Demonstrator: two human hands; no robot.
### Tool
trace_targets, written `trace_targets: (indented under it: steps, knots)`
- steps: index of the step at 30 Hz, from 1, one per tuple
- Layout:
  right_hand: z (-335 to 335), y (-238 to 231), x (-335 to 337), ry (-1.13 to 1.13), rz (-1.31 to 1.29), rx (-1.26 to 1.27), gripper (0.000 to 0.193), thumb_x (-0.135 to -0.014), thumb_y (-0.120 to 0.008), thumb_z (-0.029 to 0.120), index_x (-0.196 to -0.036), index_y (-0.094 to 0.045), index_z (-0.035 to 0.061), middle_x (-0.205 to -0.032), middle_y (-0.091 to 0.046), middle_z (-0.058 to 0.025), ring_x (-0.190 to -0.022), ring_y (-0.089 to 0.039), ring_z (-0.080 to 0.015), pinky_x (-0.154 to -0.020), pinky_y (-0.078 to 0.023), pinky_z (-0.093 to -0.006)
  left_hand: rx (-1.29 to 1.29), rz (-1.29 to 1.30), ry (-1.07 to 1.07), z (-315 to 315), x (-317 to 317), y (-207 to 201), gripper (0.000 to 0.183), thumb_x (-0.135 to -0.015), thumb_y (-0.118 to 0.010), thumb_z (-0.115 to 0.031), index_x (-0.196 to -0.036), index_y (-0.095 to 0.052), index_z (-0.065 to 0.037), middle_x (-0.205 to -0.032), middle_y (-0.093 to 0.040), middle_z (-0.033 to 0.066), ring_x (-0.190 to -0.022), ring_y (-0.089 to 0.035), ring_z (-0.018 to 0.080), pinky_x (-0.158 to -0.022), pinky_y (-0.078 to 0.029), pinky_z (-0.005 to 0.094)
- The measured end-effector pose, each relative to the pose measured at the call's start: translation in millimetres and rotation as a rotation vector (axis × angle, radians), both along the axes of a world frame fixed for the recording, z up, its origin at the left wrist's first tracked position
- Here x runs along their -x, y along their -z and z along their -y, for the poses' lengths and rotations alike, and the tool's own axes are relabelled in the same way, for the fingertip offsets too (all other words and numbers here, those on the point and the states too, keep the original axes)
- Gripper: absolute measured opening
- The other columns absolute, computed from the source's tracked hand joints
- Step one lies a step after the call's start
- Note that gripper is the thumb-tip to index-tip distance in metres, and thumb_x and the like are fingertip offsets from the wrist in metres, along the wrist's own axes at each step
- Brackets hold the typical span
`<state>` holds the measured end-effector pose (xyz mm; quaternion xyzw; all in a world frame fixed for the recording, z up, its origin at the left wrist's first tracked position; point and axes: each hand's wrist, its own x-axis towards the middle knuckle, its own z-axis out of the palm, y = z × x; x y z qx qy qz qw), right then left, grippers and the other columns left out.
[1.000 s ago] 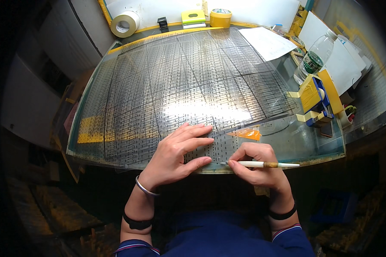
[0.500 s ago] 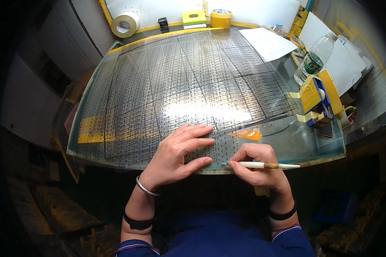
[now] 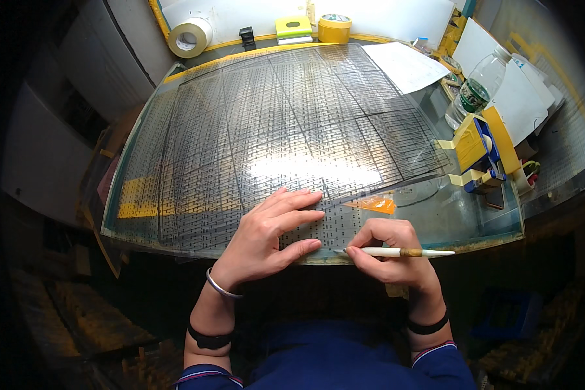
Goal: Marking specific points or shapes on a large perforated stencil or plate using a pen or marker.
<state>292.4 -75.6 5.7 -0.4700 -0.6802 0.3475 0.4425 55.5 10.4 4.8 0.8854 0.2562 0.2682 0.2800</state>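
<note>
A transparent film (image 3: 227,149) printed with rows of small dark marks and thin lines covers much of the glass tabletop (image 3: 458,224). Flat on its near edge rests my left hand (image 3: 266,231), fingers spread and holding nothing. My right hand (image 3: 390,250) is closed in a pinch round a white pen-shaped tool (image 3: 435,253) with a brown wrapped band. Its thin grey tip points left, at the film's near edge, just right of my left thumb. Whether the tip touches the film I cannot tell. An orange triangular scrap (image 3: 377,205) lies beyond my right hand.
At the right stand a blue tape dispenser (image 3: 481,149) with yellow tape and a clear plastic bottle (image 3: 478,91). White paper (image 3: 406,67) lies at the far right. Along the back are a tape roll (image 3: 190,37), a black clip (image 3: 247,36) and a yellow round container (image 3: 335,28).
The tool's tip and my right fingers have shifted very slightly. My left hand and the film look the same.
</note>
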Motion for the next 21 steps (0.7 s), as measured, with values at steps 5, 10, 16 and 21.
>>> trace_targets:
  steps: [5,10,16,21]
  knots:
    - [0.1,-1.9,1.2,0.035,0.041,-0.008,0.007,-0.081,-0.074,0.005,-0.078,-0.068,0.0014,-0.069,-0.068,-0.0078,-0.06,-0.065,-0.0161,-0.056,-0.048,-0.0285,0.0,0.0,0.002,-0.3,-0.1,-0.1,0.041,-0.083,-0.079,-0.026,-0.118,-0.071,-0.007,-0.136,-0.062,0.0141,-0.132,-0.054,0.0306,-0.116,-0.033,0.0534]
    - [0.1,-0.8,0.0,-0.002,-0.003,0.001,0.008,-0.081,-0.074,0.004,-0.078,-0.068,0.001,-0.069,-0.067,-0.0079,-0.06,-0.065,-0.0156,-0.056,-0.048,-0.0282,0.002,0.0,0.003,-0.6,0.6,0.4,0.041,-0.083,-0.079,-0.027,-0.118,-0.071,-0.007,-0.136,-0.062,0.0141,-0.133,-0.054,0.0307,-0.116,-0.033,0.0534]
    - [0.1,0.9,-0.3,-0.001,-0.007,0.01,0.008,-0.081,-0.074,0.004,-0.079,-0.067,0.001,-0.069,-0.067,-0.0079,-0.06,-0.065,-0.0156,-0.055,-0.048,-0.0285,0.003,-0.001,0.0,-0.1,0.0,0.1,0.041,-0.083,-0.079,-0.027,-0.118,-0.071,-0.007,-0.136,-0.062,0.014,-0.132,-0.055,0.0307,-0.116,-0.033,0.0533]
    - [-0.1,0.3,0.8,0.017,0.01,-0.013,0.008,-0.081,-0.074,0.004,-0.079,-0.067,0.001,-0.069,-0.067,-0.0079,-0.06,-0.064,-0.0161,-0.055,-0.048,-0.0286,-0.001,-0.001,-0.001,0.0,-0.1,-0.6,0.041,-0.083,-0.079,-0.027,-0.118,-0.071,-0.008,-0.136,-0.062,0.014,-0.132,-0.055,0.0306,-0.116,-0.033,0.0535]
